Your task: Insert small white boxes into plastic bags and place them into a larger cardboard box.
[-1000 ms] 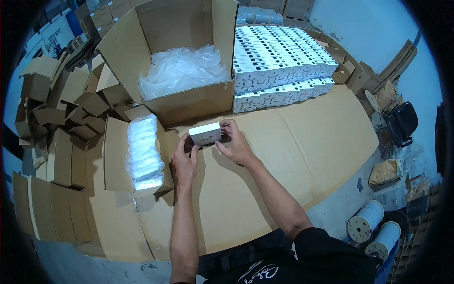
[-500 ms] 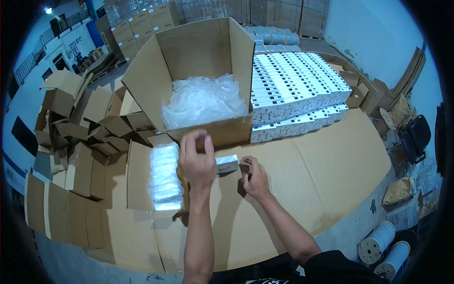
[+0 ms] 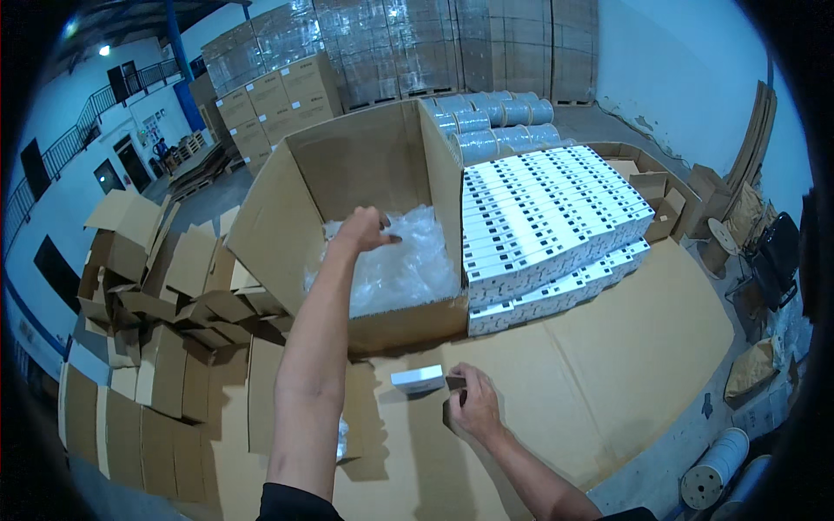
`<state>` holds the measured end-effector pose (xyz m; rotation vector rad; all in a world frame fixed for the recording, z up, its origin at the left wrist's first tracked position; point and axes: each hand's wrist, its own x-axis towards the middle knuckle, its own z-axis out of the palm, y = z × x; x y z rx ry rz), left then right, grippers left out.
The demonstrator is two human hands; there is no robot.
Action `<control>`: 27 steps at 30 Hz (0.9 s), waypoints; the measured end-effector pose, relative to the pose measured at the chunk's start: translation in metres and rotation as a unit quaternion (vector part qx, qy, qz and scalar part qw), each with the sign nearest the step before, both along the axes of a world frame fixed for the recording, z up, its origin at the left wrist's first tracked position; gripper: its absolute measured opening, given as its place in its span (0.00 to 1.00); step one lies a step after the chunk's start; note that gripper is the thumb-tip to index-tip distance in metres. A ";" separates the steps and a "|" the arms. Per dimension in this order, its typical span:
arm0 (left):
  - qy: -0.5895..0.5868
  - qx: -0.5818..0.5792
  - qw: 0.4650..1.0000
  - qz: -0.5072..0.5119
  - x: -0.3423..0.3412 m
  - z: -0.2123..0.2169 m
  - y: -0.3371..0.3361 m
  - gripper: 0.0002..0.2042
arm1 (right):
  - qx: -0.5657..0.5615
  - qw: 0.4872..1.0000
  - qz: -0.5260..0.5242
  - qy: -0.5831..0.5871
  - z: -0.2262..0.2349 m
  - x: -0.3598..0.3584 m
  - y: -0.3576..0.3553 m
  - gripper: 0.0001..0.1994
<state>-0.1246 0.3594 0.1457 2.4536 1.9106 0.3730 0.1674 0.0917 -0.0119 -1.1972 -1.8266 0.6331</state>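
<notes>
My left hand (image 3: 365,230) reaches over the crumpled clear plastic bags (image 3: 404,273) inside a large open cardboard box (image 3: 360,130). Its thumb and fingers are apart, with nothing seen in them. On the cardboard-covered table, my right hand (image 3: 476,404) has its thumb and fingers closed around a small dark flat piece (image 3: 456,382), too small to name. Just left of that hand lies a small white box (image 3: 417,379). My left forearm covers most of a smaller open carton (image 3: 262,395); only a bit of its clear-wrapped contents (image 3: 342,438) shows.
Stacked long white boxes with dark squares (image 3: 556,217) stand right of the large box. Opened cardboard cartons (image 3: 161,373) crowd the left side. Wrapped spools (image 3: 495,126) and piled cartons stand behind. A black chair (image 3: 771,260) and a spool (image 3: 714,469) are at the right.
My left hand has moved from above the small carton, forward into the large box over the plastic bags. The right hand stays beside the small white box. The view has tilted up.
</notes>
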 end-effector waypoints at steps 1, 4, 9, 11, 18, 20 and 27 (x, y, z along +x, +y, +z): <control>0.023 -0.007 1.000 0.012 -0.001 -0.005 0.008 0.21 | 0.020 1.000 -0.005 -0.002 0.000 -0.001 0.001 0.20; 0.031 -0.010 0.997 0.070 -0.006 -0.012 0.026 0.16 | 0.025 1.000 0.001 0.000 0.005 -0.003 -0.001 0.19; 0.016 0.077 0.994 0.078 -0.004 0.006 0.028 0.09 | 0.005 1.000 0.000 -0.002 0.005 0.001 0.003 0.19; 0.030 0.113 0.990 0.083 -0.012 0.013 0.026 0.09 | 0.013 1.000 -0.001 0.004 0.007 -0.001 0.004 0.19; -0.181 0.295 0.938 0.015 -0.017 0.039 0.018 0.09 | 0.009 1.000 0.002 0.011 0.007 -0.002 0.003 0.19; -0.228 0.298 0.926 0.041 -0.017 0.048 0.017 0.09 | 0.023 1.000 0.002 0.004 0.009 -0.002 0.003 0.19; -0.143 0.345 0.927 0.026 -0.036 0.057 0.011 0.09 | 0.037 0.999 0.000 0.010 0.007 -0.002 0.001 0.18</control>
